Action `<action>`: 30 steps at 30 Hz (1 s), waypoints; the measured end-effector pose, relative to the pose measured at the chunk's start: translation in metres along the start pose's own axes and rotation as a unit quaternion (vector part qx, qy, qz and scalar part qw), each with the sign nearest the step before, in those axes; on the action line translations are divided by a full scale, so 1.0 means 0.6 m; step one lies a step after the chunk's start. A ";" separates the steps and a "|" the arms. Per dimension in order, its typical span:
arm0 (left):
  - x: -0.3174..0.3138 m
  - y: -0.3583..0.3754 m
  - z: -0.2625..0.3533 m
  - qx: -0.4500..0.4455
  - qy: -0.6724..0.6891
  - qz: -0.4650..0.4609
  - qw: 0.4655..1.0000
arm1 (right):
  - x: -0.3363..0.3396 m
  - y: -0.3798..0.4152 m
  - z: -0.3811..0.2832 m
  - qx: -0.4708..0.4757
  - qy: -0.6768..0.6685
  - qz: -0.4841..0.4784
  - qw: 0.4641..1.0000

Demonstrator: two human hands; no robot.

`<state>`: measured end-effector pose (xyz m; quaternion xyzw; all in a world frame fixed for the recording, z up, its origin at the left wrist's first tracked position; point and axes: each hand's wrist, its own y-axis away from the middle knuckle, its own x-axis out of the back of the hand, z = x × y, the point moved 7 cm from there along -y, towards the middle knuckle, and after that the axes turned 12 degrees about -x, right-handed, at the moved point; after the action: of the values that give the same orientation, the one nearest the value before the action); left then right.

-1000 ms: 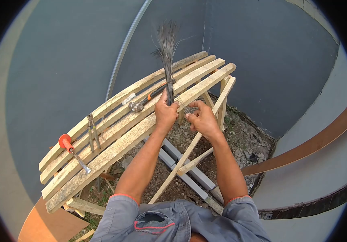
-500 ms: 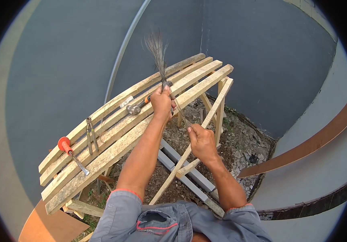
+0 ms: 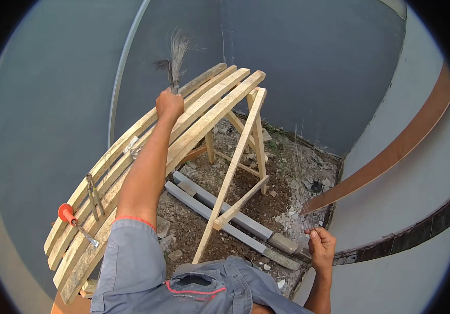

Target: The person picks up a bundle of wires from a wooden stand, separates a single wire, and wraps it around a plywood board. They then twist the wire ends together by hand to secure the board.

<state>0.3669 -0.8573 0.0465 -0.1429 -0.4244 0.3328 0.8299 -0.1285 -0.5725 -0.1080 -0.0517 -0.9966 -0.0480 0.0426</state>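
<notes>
A bundle of thin wires is clenched upright in the left hand above the slatted wooden bench, likely kept clear for sorting. Well right of the bench, fine strands are pinched by the right hand.

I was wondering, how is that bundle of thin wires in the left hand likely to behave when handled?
The wire bundle fans out above the left hand, so strands probably splay and flex rather than stay rigid. It looks light, since one fist holds it up. The right hand pinches thin strands that stand nearly straight, which suggests some springiness.
</notes>
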 end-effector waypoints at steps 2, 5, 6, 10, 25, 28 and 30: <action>-0.016 0.000 0.023 -0.048 -0.083 -0.077 0.992 | 0.016 -0.002 0.019 -0.037 -0.090 0.011 0.995; -0.066 0.019 0.015 -0.133 -0.204 -0.220 0.945 | -0.008 -0.019 0.020 -0.061 -0.182 0.005 0.981; -0.085 0.024 -0.005 -0.151 -0.232 -0.247 0.929 | -0.015 -0.025 0.021 -0.071 -0.210 0.018 0.975; -0.064 0.072 0.038 -0.217 -0.260 -0.213 0.917 | -0.045 -0.054 0.022 -0.076 -0.287 0.029 0.955; -0.131 0.555 0.246 0.016 0.651 -0.500 0.570 | -0.170 -0.019 -0.033 -0.033 -0.221 0.023 0.974; -0.133 0.561 0.256 0.009 0.634 -0.496 0.593 | -0.152 -0.016 -0.019 -0.030 -0.254 0.057 0.965; -0.151 0.569 0.255 0.022 0.618 -0.506 0.602 | -0.136 -0.011 -0.012 -0.046 -0.287 0.058 0.955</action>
<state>0.0594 -0.6736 -0.0943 -0.0586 0.1920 -0.2981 0.9332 -0.0477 -0.5876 -0.1086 -0.1228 -0.9587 -0.0746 -0.2454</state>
